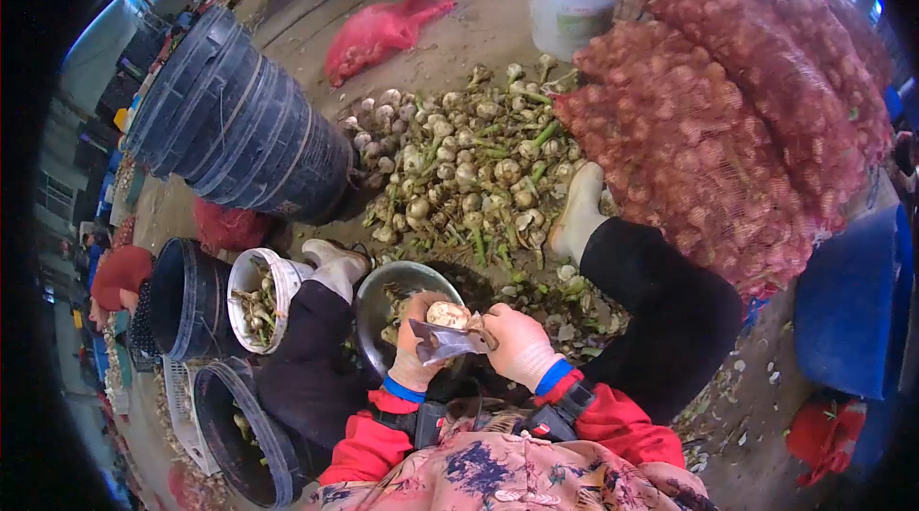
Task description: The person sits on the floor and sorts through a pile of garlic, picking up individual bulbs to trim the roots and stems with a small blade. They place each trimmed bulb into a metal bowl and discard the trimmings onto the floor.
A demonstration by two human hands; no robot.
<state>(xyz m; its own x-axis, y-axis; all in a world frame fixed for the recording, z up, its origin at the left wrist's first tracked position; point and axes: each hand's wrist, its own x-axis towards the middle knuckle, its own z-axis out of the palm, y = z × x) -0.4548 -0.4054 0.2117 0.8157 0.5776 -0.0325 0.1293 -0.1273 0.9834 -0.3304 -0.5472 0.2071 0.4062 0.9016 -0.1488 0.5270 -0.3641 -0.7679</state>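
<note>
My left hand (414,346), gloved, is closed around a pale garlic bulb (448,315). Gripped in my right hand (520,346), gloved too, is a knife (448,344) whose broad blade points left and overlaps the near side of the bulb. Both hands are over the right part of a metal bowl (369,300) between my legs, with some garlic pieces inside it. Beyond the bowl, a heap of garlic bulbs (469,166) with green and brown stalks covers the floor. Trimmed leaves and skins lie near my right leg.
Large red mesh sacks of garlic (689,147) stand at right, near a blue tub (852,305). Stacked black buckets (244,119) lean at left. A white bucket (273,267) holds stalks; black buckets (182,296) surround it. A pink mesh bag (383,33) lies farther back. Another person (123,277) is at far left.
</note>
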